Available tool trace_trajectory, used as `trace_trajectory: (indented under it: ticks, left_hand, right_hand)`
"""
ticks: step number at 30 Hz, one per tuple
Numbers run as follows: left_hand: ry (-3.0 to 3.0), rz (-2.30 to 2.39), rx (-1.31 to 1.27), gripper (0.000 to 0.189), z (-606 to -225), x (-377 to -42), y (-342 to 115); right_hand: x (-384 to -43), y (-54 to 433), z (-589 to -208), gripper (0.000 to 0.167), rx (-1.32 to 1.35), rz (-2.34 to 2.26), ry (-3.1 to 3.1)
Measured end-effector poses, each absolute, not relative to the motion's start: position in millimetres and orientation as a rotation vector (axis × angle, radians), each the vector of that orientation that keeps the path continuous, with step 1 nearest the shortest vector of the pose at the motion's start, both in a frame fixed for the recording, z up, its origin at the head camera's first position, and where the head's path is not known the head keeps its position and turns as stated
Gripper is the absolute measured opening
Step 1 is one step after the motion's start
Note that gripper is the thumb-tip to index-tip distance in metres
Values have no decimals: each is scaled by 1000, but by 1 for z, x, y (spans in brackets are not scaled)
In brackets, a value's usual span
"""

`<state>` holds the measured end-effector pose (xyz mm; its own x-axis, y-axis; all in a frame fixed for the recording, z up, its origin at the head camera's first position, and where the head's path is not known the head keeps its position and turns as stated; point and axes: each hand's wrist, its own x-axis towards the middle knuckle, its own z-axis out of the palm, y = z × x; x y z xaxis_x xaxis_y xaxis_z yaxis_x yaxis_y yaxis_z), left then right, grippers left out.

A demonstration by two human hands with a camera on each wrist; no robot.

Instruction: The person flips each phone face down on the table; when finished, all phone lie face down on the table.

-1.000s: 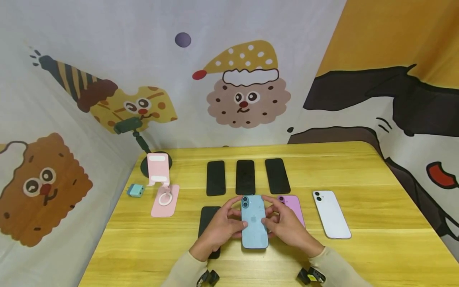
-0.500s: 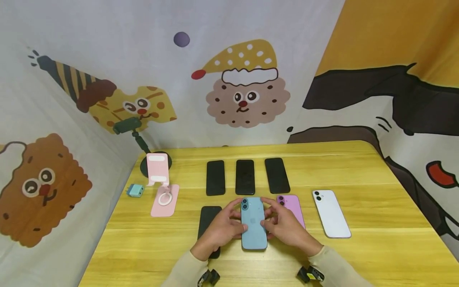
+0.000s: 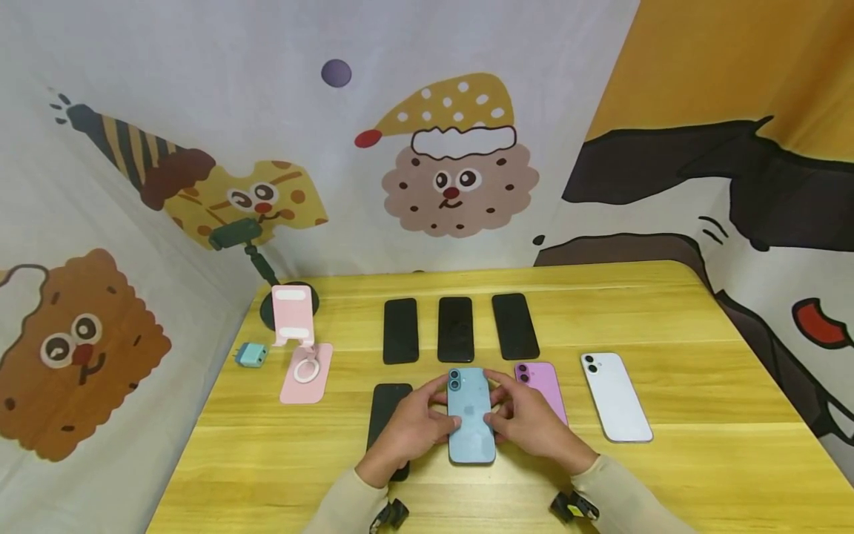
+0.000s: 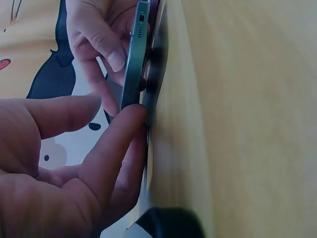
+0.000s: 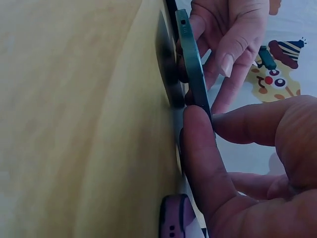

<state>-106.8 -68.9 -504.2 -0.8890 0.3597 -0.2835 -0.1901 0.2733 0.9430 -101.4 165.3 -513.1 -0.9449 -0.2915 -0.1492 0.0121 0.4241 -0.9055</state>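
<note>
A light blue smartphone lies back up between my two hands, its camera lenses at the top left. Seen edge-on in the left wrist view, the smartphone is just off the tabletop, with a shadow beneath it. My left hand grips its left side, thumb on the back near the edge and fingers partly hidden below. On the opposite side my right hand pinches it with thumb and fingers. A black phone is partly covered by my left hand, and a pink phone by my right.
Three dark phones lie in a row behind, the middle phone among them. A white phone lies to the right. At the left stand a pink phone stand, a dark green stand and a light blue charger plug. The wooden table meets a printed curtain.
Both hands have brought the blue smartphone slightly down and toward me in the head view. Its hold is the same throughout, and the other phones stay put.
</note>
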Motion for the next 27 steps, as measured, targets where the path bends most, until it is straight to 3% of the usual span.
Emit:
trace_trajectory:
  ticks: [27]
  left_hand:
    - [2113, 1655, 45, 57, -498, -103, -69]
  right_hand:
    - [-99, 160, -507, 78, -388, -1141, 2721]
